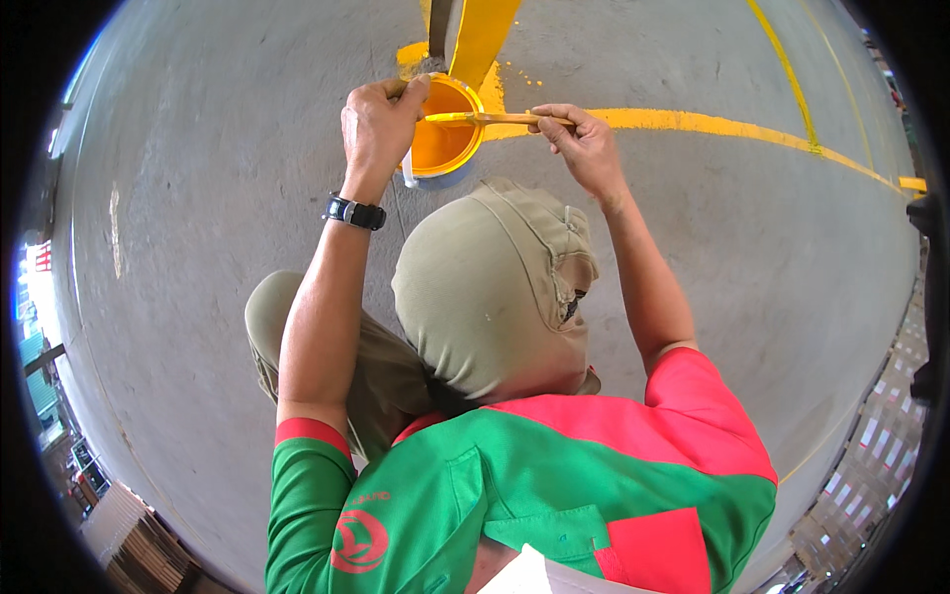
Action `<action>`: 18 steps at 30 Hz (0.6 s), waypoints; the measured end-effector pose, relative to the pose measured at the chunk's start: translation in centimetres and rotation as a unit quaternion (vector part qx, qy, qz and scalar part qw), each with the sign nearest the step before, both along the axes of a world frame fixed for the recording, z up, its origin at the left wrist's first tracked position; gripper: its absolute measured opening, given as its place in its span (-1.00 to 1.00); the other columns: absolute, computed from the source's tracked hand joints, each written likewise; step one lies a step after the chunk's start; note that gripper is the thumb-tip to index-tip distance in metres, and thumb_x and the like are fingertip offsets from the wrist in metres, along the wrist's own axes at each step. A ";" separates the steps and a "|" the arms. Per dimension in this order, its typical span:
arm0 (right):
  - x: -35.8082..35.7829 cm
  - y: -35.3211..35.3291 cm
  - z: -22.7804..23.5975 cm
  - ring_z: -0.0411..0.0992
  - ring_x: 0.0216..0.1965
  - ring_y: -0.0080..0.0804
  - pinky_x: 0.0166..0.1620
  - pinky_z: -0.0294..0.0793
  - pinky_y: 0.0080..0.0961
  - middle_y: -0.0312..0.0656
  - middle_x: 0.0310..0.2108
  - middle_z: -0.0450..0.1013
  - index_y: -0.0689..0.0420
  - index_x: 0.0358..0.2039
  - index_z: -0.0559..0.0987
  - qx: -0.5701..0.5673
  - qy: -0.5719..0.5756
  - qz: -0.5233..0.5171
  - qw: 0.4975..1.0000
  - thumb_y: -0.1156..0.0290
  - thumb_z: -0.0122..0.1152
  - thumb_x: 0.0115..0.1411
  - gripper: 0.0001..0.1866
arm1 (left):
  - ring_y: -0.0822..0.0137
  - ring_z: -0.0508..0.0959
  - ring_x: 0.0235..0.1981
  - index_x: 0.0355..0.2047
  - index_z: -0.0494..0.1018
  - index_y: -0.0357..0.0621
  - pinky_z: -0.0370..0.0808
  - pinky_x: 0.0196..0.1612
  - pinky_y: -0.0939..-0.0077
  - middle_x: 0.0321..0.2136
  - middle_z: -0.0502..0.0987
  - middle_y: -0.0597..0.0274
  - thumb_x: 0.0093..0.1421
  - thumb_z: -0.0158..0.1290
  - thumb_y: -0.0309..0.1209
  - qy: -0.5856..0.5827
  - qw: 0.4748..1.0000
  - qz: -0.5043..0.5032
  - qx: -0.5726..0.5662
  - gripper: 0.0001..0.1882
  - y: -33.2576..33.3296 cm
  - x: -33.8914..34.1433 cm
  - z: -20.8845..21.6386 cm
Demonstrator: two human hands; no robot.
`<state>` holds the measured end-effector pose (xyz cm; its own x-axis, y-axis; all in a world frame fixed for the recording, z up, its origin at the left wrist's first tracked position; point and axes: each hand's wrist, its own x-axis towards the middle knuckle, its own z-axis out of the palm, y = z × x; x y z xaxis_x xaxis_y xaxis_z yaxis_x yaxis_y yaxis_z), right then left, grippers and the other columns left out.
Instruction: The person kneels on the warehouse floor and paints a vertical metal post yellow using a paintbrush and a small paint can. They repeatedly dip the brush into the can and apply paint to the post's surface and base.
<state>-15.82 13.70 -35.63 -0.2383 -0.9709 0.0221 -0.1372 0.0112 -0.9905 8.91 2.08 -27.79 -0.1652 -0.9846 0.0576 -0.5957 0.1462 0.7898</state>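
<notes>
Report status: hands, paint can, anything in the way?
Left hand grips rim of paint can. Right hand holds brush across can's mouth. Yellow floor line beside it; nothing blocking.

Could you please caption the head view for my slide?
Left hand grips yellow paint can; right hand holds brush across it.

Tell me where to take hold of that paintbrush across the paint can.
Take the paintbrush by its bare wooden handle, from the right, where the right hand already has its grip. The bristle end lies over the yellow paint can, which the left hand steadies.
</notes>
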 end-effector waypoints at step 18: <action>1.2 1.1 -0.9 0.52 -0.29 -0.44 -0.15 0.55 -0.52 -0.13 -0.18 0.64 0.16 0.07 0.64 -0.149 0.195 0.038 0.969 0.50 0.31 0.28 -0.67 | 0.29 0.68 -0.48 -0.26 0.70 -0.36 0.62 -0.32 0.43 -0.46 0.71 0.01 0.28 0.18 -0.11 -0.002 1.000 0.013 0.000 -0.55 -0.3 0.9 -0.3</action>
<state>-14.57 14.80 -36.57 -0.0841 -0.9222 0.3776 -0.4907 -0.2915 -0.8211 9.85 1.76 -28.13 -0.1404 -0.9885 0.0569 -0.6022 0.1309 0.7875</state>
